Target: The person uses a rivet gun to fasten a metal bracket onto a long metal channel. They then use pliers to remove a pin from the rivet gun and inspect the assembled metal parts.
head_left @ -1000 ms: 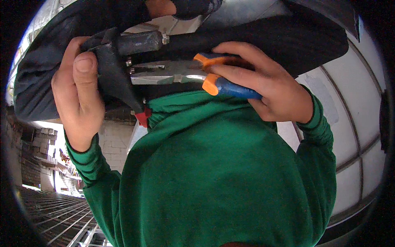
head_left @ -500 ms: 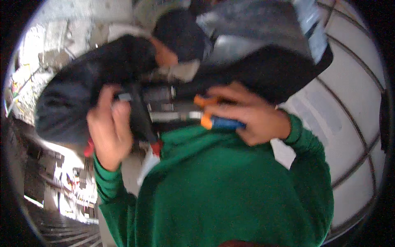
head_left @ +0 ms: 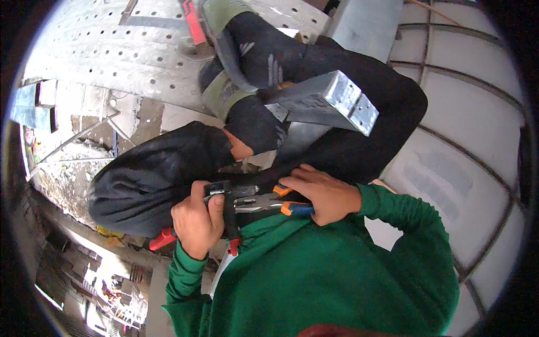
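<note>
My left hand (head_left: 197,218) is wrapped round a black hand tool (head_left: 229,209) with red-tipped ends, held upright against my front; its exact kind is hard to make out. In my right hand (head_left: 325,194) is a pair of pliers (head_left: 292,208) with orange and blue handles. The handles are spread apart, and the metal jaws point left, at the front of the black tool. Whether the jaws touch it is unclear. Both tools are above my lap, close to the green sweater.
My black-clad legs (head_left: 387,90) are bent in front of me. A shiny rectangular metal profile (head_left: 351,104) lies across them. A red-handled tool (head_left: 193,22) lies near my shoes on a perforated metal surface (head_left: 151,56). White panels with dark bars (head_left: 449,106) are at the right.
My view has shifted, so both hands appear lower, and the left one farther right. The pliers and the black tool are closer together. Blur has cleared; both hands keep their tools.
</note>
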{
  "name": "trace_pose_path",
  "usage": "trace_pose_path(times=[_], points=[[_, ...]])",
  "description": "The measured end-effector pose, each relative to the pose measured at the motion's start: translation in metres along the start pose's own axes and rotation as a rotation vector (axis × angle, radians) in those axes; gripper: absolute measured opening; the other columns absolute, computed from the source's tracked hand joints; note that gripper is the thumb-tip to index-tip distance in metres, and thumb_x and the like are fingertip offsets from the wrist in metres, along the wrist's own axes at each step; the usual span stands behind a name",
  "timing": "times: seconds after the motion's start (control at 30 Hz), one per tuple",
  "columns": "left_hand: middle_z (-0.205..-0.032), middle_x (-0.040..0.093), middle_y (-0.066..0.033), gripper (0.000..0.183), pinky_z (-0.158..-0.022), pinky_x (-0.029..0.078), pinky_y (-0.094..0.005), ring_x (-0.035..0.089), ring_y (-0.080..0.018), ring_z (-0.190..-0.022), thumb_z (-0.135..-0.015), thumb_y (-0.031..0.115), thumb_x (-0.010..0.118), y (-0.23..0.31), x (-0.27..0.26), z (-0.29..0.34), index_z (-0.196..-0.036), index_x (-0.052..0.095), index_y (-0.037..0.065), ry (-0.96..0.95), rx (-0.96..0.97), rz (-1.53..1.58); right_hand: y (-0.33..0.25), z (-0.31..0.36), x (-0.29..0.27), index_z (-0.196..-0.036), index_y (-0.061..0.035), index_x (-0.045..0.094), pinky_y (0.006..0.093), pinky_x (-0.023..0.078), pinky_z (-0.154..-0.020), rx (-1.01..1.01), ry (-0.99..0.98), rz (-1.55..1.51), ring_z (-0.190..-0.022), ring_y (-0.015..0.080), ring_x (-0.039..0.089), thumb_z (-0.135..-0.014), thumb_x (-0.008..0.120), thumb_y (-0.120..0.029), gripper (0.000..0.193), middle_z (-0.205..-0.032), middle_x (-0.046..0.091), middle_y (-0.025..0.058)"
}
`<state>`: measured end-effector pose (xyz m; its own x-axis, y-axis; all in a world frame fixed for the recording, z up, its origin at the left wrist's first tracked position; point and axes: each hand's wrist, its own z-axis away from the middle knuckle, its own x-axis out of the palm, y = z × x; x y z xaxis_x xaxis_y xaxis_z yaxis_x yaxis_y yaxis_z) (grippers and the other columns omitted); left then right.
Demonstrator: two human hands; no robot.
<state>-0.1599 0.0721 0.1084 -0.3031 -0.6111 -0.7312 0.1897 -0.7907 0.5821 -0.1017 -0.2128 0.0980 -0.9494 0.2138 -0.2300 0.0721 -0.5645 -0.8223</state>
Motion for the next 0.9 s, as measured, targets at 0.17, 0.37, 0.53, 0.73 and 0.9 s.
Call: trace_pose_path(times=[0.17, 0.37, 0.53, 0.73, 0.9], points=[[-0.065, 0.059, -0.0208, 0.028, -0.053, 0.043, -0.049, 0.059, -0.0435, -0.059, -0.097, 0.029, 0.049, 0.003, 0.011, 0.003, -0.1, 0.056, 0.003, 0.091, 0.002, -0.004, -0.002, 0.002, 0.005, -0.131, 0.0034, 0.042, 0.0482, 0.041, -0.094, 0.041, 0.017, 0.022, -0.107, 0.0406, 0.046, -0.055, 0.068, -0.001, 0.08, -0.116, 0.048, 0.0228], [-0.065, 0.058, -0.0222, 0.029, -0.053, 0.041, -0.0496, 0.058, -0.0446, -0.059, -0.098, 0.029, 0.045, 0.006, 0.011, 0.002, -0.098, 0.056, 0.003, 0.076, -0.031, 0.001, 0.0, 0.005, 0.013, -0.133, 0.0038, 0.04, 0.0474, 0.043, -0.095, 0.038, 0.053, 0.037, -0.112, 0.0402, 0.046, -0.055, 0.07, -0.003, 0.084, -0.115, 0.048, 0.0221], [-0.062, 0.055, -0.0227, 0.031, -0.052, 0.038, -0.0504, 0.056, -0.0465, -0.059, -0.098, 0.029, 0.045, 0.003, 0.015, 0.004, -0.096, 0.056, 0.001, 0.153, -0.117, 0.029, -0.001, -0.001, 0.021, -0.133, 0.0045, 0.04, 0.0477, 0.044, -0.095, 0.034, 0.093, 0.035, -0.111, 0.0415, 0.048, -0.056, 0.07, -0.004, 0.083, -0.114, 0.049, 0.0227], [-0.061, 0.055, -0.0223, 0.036, -0.05, 0.04, -0.0477, 0.057, -0.0454, -0.057, -0.1, 0.03, 0.04, 0.01, 0.014, -0.003, -0.092, 0.057, 0.0, 0.161, -0.124, 0.035, 0.0, -0.003, 0.022, -0.133, 0.004, 0.04, 0.0491, 0.044, -0.095, 0.061, 0.121, 0.082, -0.115, 0.0421, 0.046, -0.058, 0.071, -0.002, 0.082, -0.12, 0.047, 0.0226], [-0.06, 0.054, -0.0212, 0.035, -0.05, 0.04, -0.0468, 0.058, -0.0439, -0.057, -0.101, 0.03, 0.04, 0.005, 0.017, -0.002, -0.092, 0.058, 0.001, 0.156, -0.176, 0.022, -0.001, -0.005, 0.025, -0.131, 0.0059, 0.042, 0.0472, 0.044, -0.094, 0.037, 0.175, 0.22, -0.109, 0.0408, 0.049, -0.056, 0.072, -0.006, 0.081, -0.114, 0.05, 0.0222]])
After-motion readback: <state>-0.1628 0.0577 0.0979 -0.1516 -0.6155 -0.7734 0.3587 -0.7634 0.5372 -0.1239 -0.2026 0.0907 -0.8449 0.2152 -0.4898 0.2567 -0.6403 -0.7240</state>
